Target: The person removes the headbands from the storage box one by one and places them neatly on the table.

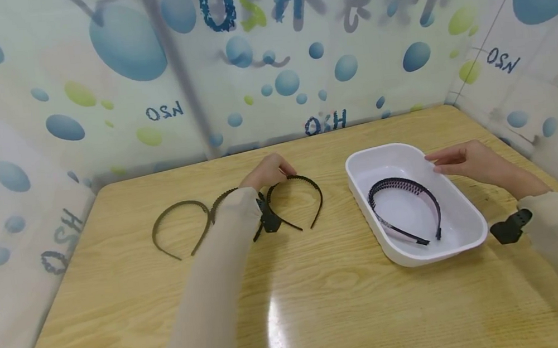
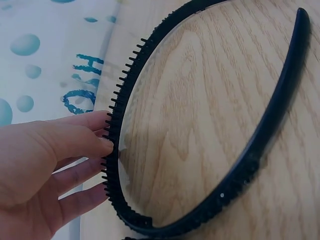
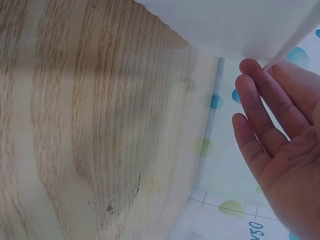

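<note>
Left grip (image 1: 267, 172) is pinching the toothed headband (image 2: 119, 114) by its far arch, left of the white tray (image 1: 398, 157), whose right rim the right grip (image 1: 477, 163) is lightly pinching. Holding mid-arch should be keeping its ends off the neighbouring headband (image 1: 219, 199).

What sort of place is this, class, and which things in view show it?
Probably a small tabletop work area: a wooden table against bubble-patterned walls, with dark headbands laid out beside a white tray.
</note>
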`<action>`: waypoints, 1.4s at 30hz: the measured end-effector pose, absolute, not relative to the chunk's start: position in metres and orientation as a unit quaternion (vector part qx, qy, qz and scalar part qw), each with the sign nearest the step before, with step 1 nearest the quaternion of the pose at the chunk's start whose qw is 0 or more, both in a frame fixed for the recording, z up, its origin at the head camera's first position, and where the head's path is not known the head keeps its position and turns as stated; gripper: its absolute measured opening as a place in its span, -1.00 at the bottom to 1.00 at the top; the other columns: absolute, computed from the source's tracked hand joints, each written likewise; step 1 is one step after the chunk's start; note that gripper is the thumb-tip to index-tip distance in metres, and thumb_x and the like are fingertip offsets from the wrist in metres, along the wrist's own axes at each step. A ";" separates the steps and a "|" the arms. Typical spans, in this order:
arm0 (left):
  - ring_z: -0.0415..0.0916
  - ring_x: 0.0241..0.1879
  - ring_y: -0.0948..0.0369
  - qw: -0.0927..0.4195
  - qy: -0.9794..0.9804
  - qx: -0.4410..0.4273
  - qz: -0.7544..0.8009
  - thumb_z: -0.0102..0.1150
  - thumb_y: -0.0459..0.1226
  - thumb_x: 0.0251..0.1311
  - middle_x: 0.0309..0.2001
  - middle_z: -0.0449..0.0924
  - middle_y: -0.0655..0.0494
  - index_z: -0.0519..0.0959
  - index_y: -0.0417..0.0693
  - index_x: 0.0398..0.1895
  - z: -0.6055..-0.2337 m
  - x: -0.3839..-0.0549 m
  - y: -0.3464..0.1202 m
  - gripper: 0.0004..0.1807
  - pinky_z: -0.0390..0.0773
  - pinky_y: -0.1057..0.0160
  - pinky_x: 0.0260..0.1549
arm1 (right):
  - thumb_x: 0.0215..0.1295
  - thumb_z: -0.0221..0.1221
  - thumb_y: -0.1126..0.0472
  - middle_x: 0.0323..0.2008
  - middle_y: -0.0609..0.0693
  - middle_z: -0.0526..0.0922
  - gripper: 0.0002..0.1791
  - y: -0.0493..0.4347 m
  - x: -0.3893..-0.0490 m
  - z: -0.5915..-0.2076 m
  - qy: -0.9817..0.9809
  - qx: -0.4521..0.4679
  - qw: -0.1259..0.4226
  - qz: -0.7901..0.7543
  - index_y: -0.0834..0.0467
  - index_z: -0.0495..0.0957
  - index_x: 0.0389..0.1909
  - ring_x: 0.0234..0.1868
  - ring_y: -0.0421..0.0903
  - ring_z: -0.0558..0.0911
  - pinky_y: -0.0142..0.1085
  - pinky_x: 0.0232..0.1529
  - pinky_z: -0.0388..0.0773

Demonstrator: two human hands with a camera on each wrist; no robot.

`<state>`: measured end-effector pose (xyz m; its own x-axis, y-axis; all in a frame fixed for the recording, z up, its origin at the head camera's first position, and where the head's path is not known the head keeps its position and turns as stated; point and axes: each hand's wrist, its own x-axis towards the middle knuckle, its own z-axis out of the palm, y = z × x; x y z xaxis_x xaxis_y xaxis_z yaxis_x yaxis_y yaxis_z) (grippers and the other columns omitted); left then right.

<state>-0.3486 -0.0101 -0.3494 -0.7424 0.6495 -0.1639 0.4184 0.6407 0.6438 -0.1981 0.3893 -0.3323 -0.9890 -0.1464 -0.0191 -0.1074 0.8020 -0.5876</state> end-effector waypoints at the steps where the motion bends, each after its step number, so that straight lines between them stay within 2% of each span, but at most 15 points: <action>1: 0.47 -0.01 0.01 0.195 0.886 0.298 0.298 -0.07 -0.65 0.08 -0.04 0.55 -0.14 0.60 -0.29 -0.09 -0.350 -0.349 -0.010 -0.63 0.52 0.22 -0.13 | 0.26 0.15 0.19 -0.06 0.35 0.53 -0.55 0.389 -0.198 -0.332 0.949 -0.066 0.032 -0.308 0.38 0.44 0.09 -0.11 0.13 0.56 -0.26 -0.24 0.57; 7: 0.46 0.00 0.01 0.192 0.891 0.285 0.297 -0.08 -0.66 0.07 -0.03 0.55 -0.14 0.60 -0.28 -0.09 -0.349 -0.347 -0.010 -0.61 0.51 0.22 -0.13 | 0.25 0.15 0.20 -0.06 0.35 0.53 -0.56 0.389 -0.198 -0.331 0.948 -0.069 0.032 -0.308 0.38 0.44 0.08 -0.17 -0.04 0.59 -0.30 -0.25 0.57; 16: 0.47 -0.02 0.03 0.181 0.897 0.271 0.299 -0.10 -0.68 0.06 -0.04 0.56 -0.11 0.60 -0.24 -0.07 -0.355 -0.348 -0.008 -0.57 0.52 0.21 -0.13 | 0.28 0.12 0.15 -0.04 0.37 0.51 -0.52 0.386 -0.197 -0.331 0.947 -0.052 0.048 -0.312 0.38 0.40 0.12 -0.05 0.23 0.52 -0.16 -0.17 0.55; 22: 0.46 -0.01 0.03 0.176 0.897 0.268 0.304 -0.09 -0.66 0.06 -0.04 0.55 -0.11 0.60 -0.23 -0.07 -0.356 -0.349 -0.007 -0.58 0.50 0.19 -0.11 | 0.29 0.11 0.14 -0.04 0.36 0.51 -0.51 0.387 -0.199 -0.332 0.949 -0.052 0.047 -0.308 0.37 0.40 0.13 -0.05 0.22 0.52 -0.16 -0.17 0.55; 28: 0.43 0.02 0.04 0.166 0.898 0.273 0.303 -0.02 -0.55 0.17 0.00 0.53 -0.09 0.57 -0.24 -0.02 -0.351 -0.348 -0.006 -0.67 0.47 0.18 -0.08 | 0.28 0.12 0.12 -0.03 0.35 0.51 -0.50 0.386 -0.199 -0.331 0.950 -0.046 0.048 -0.306 0.36 0.40 0.14 -0.04 0.21 0.52 -0.14 -0.15 0.54; 35: 0.44 0.00 0.06 0.145 0.885 0.298 0.327 -0.02 -0.49 0.20 0.00 0.53 -0.08 0.53 -0.26 0.02 -0.334 -0.344 0.002 -0.68 0.47 0.19 -0.08 | 0.29 0.11 0.10 -0.03 0.36 0.51 -0.49 0.386 -0.197 -0.330 0.949 -0.051 0.049 -0.308 0.36 0.39 0.14 -0.04 0.23 0.51 -0.09 -0.14 0.53; 42: 0.47 -0.04 0.09 0.145 0.865 0.328 0.351 0.00 -0.46 0.22 0.00 0.53 -0.10 0.54 -0.26 0.01 -0.317 -0.334 0.021 -0.70 0.49 0.24 -0.12 | 0.28 0.12 0.14 -0.04 0.35 0.52 -0.50 0.386 -0.198 -0.332 0.949 -0.053 0.048 -0.307 0.37 0.39 0.14 -0.06 0.21 0.52 -0.14 -0.16 0.55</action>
